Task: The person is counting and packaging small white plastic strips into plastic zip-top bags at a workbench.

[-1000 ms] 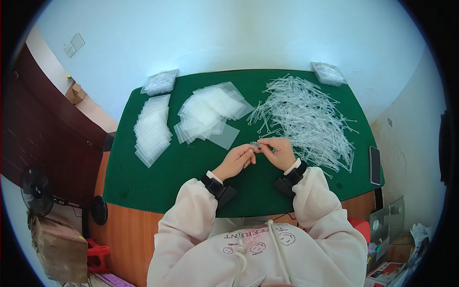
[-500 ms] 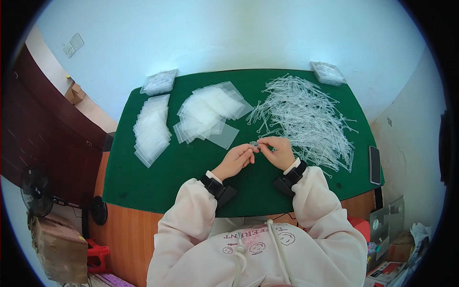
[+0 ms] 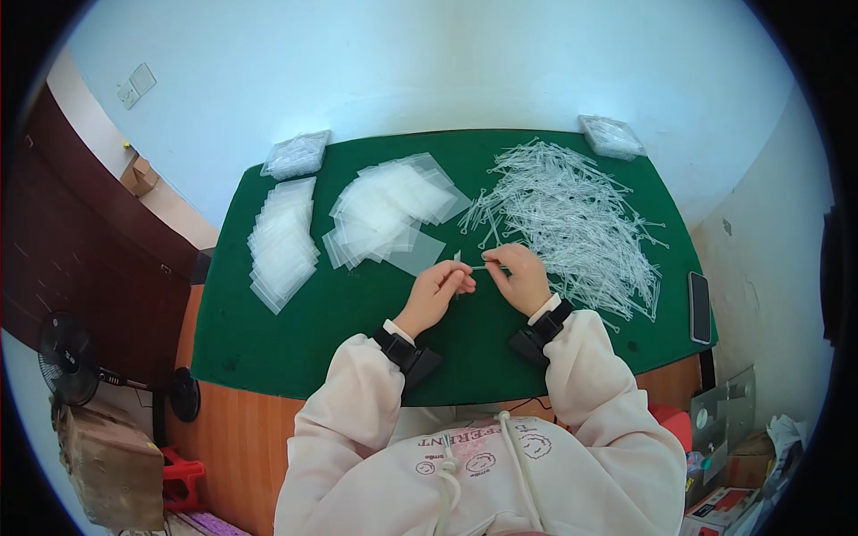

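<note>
Over the front middle of the table, my left hand [image 3: 435, 295] is closed in a pinch. A small pale strip [image 3: 458, 256] sticks up from its fingertips; its kind is too small to tell. My right hand [image 3: 520, 275] pinches a thin clear plastic stick [image 3: 478, 267], which reaches across to the left fingertips. Just beyond the right hand spreads a big heap of clear plastic sticks with small ringed ends [image 3: 572, 223]. Beyond the left hand lies a fanned pile of clear plastic bags [image 3: 384, 210], and farther left a second fanned stack of clear bags [image 3: 284, 241].
Clear plastic boxes stand at the table's back left [image 3: 297, 154] and back right [image 3: 613, 138], each filled with clear pieces. A phone [image 3: 700, 307] lies near the right edge of the green-covered table [image 3: 304, 357]. A fan [image 3: 70, 357] and a cardboard box [image 3: 112, 460] are at the left.
My hands have moved slightly apart. A thin clear stick now shows stretched between them, and a pale strip stands up at the left fingertips, where a small clear cluster was between the hands before.
</note>
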Tool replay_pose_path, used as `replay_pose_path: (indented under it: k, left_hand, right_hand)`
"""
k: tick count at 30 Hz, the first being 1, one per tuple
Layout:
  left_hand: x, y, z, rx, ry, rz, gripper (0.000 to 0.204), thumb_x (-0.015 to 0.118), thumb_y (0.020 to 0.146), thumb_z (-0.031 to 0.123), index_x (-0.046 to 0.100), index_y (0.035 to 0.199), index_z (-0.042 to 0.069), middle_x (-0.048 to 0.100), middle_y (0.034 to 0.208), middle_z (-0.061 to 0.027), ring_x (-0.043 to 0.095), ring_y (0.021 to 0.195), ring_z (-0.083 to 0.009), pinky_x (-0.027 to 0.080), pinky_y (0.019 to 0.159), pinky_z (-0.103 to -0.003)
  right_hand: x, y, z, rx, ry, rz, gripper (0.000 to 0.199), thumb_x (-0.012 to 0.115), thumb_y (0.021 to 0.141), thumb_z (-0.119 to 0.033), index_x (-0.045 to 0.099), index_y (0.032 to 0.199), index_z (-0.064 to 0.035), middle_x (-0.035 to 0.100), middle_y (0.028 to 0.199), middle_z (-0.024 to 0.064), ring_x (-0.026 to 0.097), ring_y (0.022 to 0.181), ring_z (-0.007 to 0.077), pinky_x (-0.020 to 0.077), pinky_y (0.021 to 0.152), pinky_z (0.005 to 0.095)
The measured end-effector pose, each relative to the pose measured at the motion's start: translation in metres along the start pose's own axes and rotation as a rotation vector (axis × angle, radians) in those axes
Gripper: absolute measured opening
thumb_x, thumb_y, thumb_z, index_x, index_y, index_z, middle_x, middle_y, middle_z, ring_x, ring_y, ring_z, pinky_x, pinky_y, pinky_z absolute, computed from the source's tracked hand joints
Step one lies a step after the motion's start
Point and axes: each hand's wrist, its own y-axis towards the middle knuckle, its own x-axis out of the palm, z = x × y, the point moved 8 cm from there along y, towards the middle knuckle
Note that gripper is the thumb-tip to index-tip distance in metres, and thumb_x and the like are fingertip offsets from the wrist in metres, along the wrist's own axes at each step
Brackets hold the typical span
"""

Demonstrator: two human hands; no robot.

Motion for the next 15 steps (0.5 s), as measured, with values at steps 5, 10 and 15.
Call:
replay_pose_path:
  k: [5, 10, 15]
  left_hand:
    - [-0.013, -0.001, -0.007, -0.044, 0.022, 0.166, 0.02, 0.043, 0.093, 0.013, 0.054, 0.099, -0.002, 0.061, 0.086, -0.0072, 0.06, 0.078, -0.013, 0.047, 0.07, -0.024]
    - [-0.03, -0.002, 0.007, 0.095, 0.053, 0.344, 0.022, 0.043, 0.093, 0.016, 0.054, 0.099, -0.002, 0.062, 0.086, -0.0078, 0.06, 0.08, -0.0136, 0.047, 0.073, -0.024]
    - [-0.031, -0.002, 0.009, 0.109, 0.043, 0.354, 0.022, 0.043, 0.093, 0.016, 0.055, 0.099, -0.002, 0.062, 0.086, -0.0078, 0.06, 0.081, -0.0143, 0.047, 0.074, -0.025]
  right_hand:
    - [0.019, -0.006, 0.004, -0.088, -0.22, -0.186, 0.011, 0.061, 0.068, -0.004, 0.062, 0.078, -0.0067, 0.058, 0.075, 0.0055, 0.054, 0.08, 0.0264, 0.0443, 0.072, 0.0352]
    - [0.028, -0.01, 0.006, -0.115, -0.307, -0.294, 0.005, 0.059, 0.067, -0.005, 0.06, 0.07, -0.0084, 0.054, 0.069, 0.0044, 0.051, 0.075, 0.0246, 0.0417, 0.067, 0.0351]
    - [0.029, -0.011, 0.005, -0.111, -0.364, -0.319, 0.005, 0.056, 0.067, -0.006, 0.057, 0.063, -0.0096, 0.054, 0.069, 0.0042, 0.051, 0.074, 0.0234, 0.0407, 0.064, 0.0352]
